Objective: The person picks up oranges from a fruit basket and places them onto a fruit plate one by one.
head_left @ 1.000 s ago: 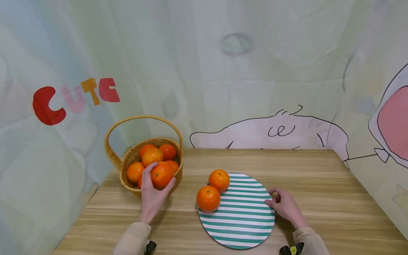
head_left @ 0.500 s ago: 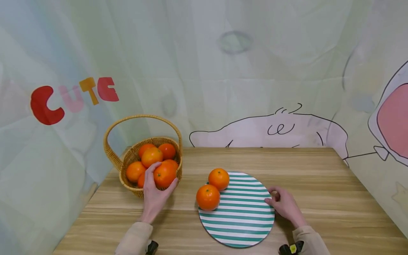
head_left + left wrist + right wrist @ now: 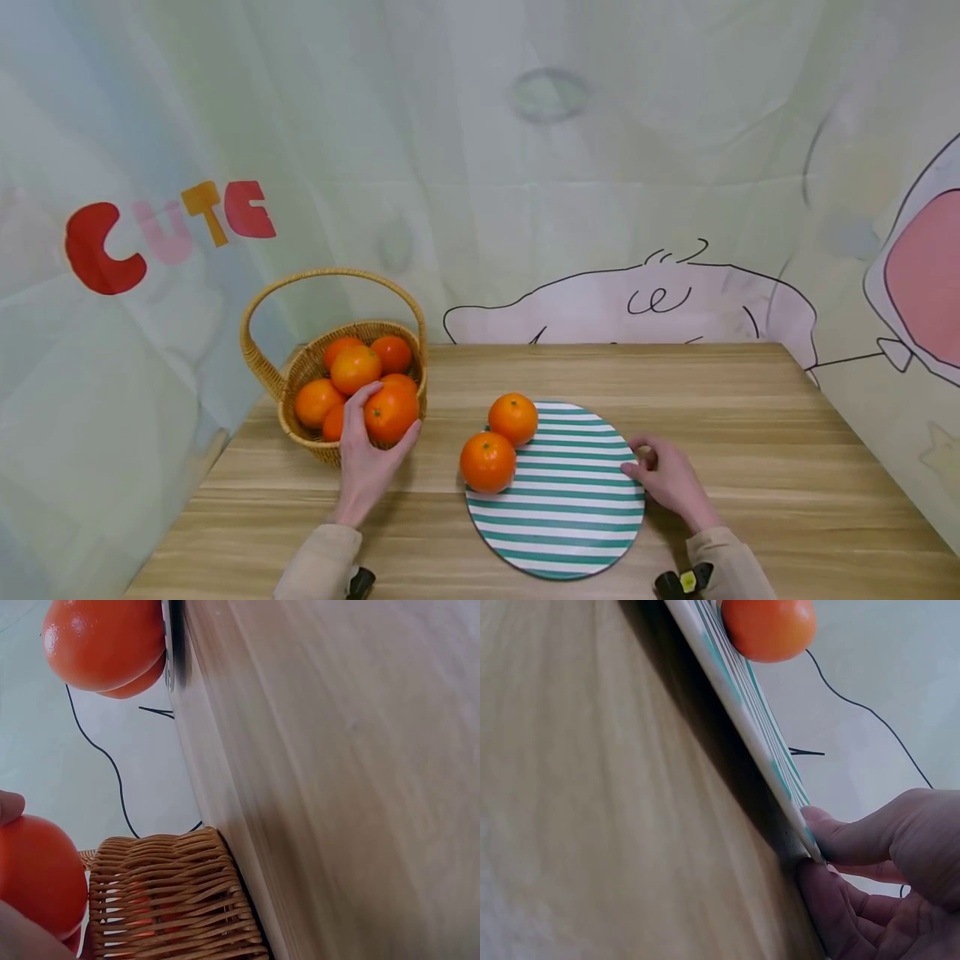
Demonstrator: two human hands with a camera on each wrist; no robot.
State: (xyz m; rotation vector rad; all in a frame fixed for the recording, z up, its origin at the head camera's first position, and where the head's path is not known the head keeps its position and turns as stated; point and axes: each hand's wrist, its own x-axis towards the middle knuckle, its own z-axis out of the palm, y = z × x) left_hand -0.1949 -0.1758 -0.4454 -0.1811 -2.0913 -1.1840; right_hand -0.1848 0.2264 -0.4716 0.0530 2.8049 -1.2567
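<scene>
Left grip (image 3: 367,467) and the held orange (image 3: 392,413) have shifted slightly toward the basket's (image 3: 315,448) right rim compared with a second ago. Biggest first: a printed curtain (image 3: 420,108) behind everything, then the wooden counter (image 3: 675,392). The striped round board (image 3: 570,517) lies toward the middle, the basket to its left with a tall handle (image 3: 333,272) arching over more oranges (image 3: 356,369). Two loose oranges (image 3: 488,462) crowd the board's left edge, kinda in the way between basket and bare stripes. Left one's fingers and thumb are wrapped round the held orange, over the basket's front right; can't tell if it touches the ones underneath. Right grip (image 3: 671,483) pinches the board's right edge, thumb on top.
</scene>
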